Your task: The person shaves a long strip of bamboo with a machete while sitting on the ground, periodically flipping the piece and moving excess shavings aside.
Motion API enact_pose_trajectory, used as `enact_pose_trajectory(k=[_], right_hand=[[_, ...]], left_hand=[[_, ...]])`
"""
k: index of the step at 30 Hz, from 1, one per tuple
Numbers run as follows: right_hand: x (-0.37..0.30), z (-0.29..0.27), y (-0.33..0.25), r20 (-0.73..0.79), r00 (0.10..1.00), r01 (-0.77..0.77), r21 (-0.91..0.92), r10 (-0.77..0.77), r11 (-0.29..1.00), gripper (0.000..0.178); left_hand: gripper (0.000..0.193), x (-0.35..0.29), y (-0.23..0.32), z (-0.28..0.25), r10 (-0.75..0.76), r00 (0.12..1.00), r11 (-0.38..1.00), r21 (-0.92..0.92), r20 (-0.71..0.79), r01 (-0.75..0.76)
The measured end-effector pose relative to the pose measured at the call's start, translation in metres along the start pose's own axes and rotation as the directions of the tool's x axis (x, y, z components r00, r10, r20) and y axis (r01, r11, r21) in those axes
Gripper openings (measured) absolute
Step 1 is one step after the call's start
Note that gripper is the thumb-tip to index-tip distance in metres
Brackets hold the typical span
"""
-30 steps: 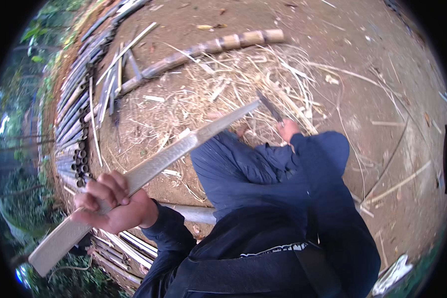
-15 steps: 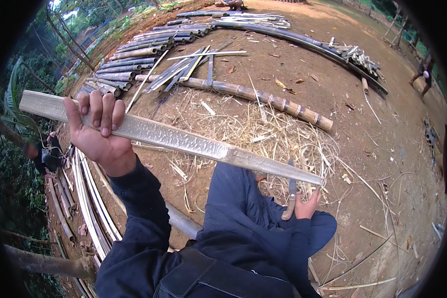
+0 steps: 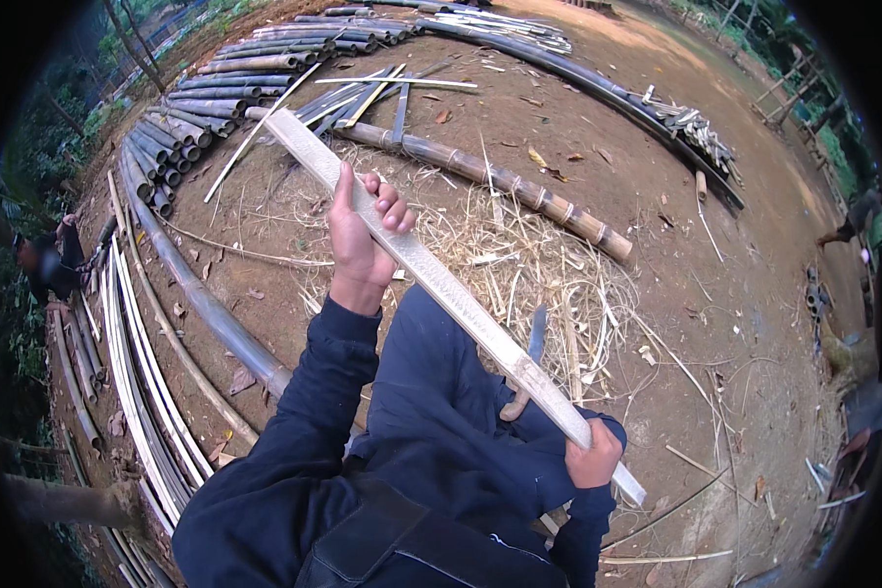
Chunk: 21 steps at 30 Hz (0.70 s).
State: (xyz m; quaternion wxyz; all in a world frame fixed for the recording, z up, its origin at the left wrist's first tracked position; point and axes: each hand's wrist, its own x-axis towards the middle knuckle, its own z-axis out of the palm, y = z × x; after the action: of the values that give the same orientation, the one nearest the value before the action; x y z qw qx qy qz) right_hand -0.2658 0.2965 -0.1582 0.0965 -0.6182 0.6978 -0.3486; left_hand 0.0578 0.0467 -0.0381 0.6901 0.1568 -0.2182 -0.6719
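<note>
A long pale split-bamboo strip (image 3: pixel 451 296) slants across in front of me, from upper left down to lower right. Wrapped round its upper part is my left hand (image 3: pixel 361 240), closed, with the thumb along the strip. My right hand (image 3: pixel 594 457) is closed on the lower part, and a short end sticks out below it. A knife (image 3: pixel 537 335) with a dark blade and brown handle lies by my legs, partly covered by the strip; neither hand touches it.
Bamboo shavings (image 3: pixel 593 323) litter the ground ahead, next to a bamboo pole (image 3: pixel 519 186). Stacked bamboo poles (image 3: pixel 235 83) lie far left, long pale strips (image 3: pixel 132 363) at left. People (image 3: pixel 54 260) are at the left and right edges.
My right hand, beside the knife before, now grips the strip's lower part. My left hand has moved right, and the strip has tilted more steeply and slid past my right hand.
</note>
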Motion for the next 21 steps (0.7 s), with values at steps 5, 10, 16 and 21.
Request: enact_pose_trajectory(k=[5, 10, 16, 21], right_hand=[[-0.045, -0.003, 0.026, -0.062, 0.993, -0.109, -0.088, 0.104, 0.99, 0.016], [-0.076, -0.012, 0.042, -0.094, 0.978, -0.202, -0.169, 0.188, 0.965, 0.016], [-0.089, -0.013, 0.044, -0.14, 0.964, -0.249, -0.174, 0.226, 0.953, 0.017], [-0.095, -0.012, 0.05, -0.123, 0.947, -0.316, -0.198, 0.296, 0.928, 0.018]], left_hand=[[0.063, 0.023, 0.012, -0.025, 0.161, 0.981, 0.966, 0.219, -0.109, -0.134], [0.056, 0.068, 0.03, -0.085, 0.161, 0.981, 0.929, 0.353, -0.112, -0.112], [0.022, 0.101, 0.025, -0.109, 0.101, 0.972, 0.993, 0.087, -0.212, -0.084], [0.038, 0.131, 0.049, -0.12, 0.113, 0.922, 0.993, 0.014, -0.371, -0.116]])
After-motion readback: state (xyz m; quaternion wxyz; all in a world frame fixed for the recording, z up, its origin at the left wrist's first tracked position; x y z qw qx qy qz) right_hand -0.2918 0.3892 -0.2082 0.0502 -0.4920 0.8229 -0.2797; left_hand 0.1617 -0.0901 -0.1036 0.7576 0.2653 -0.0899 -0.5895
